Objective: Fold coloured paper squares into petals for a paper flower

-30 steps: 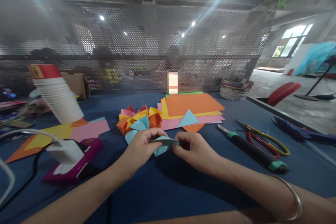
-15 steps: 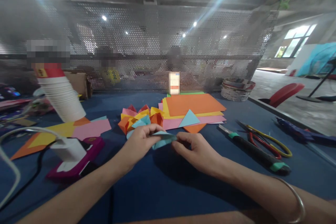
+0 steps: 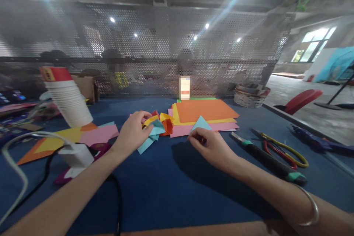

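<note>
My left hand [image 3: 132, 132] is curled round the left side of a cluster of folded paper pieces, its thumb on a light blue folded piece [image 3: 158, 127]. Yellow and orange folded pieces [image 3: 167, 125] show beside its fingers; part of the cluster is hidden behind the hand. Over the near edge of a light blue paper triangle [image 3: 201, 121] is my right hand [image 3: 211, 145], its fingers bent in and the tips together. Anything between those tips is hidden. The triangle lies against a stack of coloured paper sheets [image 3: 206, 110].
To the right lie a utility knife [image 3: 268, 156], red-and-yellow-handled pliers [image 3: 282, 149] and a blue glue gun [image 3: 318, 138]. Stacked paper cups [image 3: 70, 99], loose coloured sheets [image 3: 96, 134] and a purple power strip with a white plug [image 3: 76, 156] are left. A woven basket [image 3: 251, 95] stands behind.
The light blue folded piece that was between both hands is now at the cluster. My left hand has moved left and away onto the cluster; my right hand has shifted slightly toward the blue triangle.
</note>
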Demonstrator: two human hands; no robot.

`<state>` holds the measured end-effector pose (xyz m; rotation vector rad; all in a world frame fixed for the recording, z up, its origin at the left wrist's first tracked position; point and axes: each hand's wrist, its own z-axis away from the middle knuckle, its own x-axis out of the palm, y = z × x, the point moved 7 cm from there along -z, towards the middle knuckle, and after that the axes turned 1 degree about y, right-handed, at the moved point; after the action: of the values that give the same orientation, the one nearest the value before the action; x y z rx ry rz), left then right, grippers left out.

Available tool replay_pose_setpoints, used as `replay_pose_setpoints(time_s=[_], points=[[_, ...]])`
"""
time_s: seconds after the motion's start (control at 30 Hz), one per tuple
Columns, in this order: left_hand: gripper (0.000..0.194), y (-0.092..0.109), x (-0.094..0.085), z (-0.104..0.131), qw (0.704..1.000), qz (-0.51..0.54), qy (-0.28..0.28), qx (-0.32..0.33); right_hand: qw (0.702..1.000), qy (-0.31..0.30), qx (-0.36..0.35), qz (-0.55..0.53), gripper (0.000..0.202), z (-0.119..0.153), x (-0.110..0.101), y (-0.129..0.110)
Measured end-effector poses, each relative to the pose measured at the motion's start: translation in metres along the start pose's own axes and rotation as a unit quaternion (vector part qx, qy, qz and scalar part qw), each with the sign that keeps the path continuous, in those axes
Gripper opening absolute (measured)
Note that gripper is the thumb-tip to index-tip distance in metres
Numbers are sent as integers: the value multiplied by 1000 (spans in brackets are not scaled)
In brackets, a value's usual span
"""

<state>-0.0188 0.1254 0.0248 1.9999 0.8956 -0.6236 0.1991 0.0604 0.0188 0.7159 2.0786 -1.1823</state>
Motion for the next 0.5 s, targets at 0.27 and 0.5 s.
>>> replay_pose_setpoints(time_s=[0.27,0.5], points=[[23,24,-7,7,992,-20,53,112,990,58,18,127,13,-24,-41,43],[18,66,-9,35,980,34,55,189,972,-23,38,231,27,-23,-26,71]])
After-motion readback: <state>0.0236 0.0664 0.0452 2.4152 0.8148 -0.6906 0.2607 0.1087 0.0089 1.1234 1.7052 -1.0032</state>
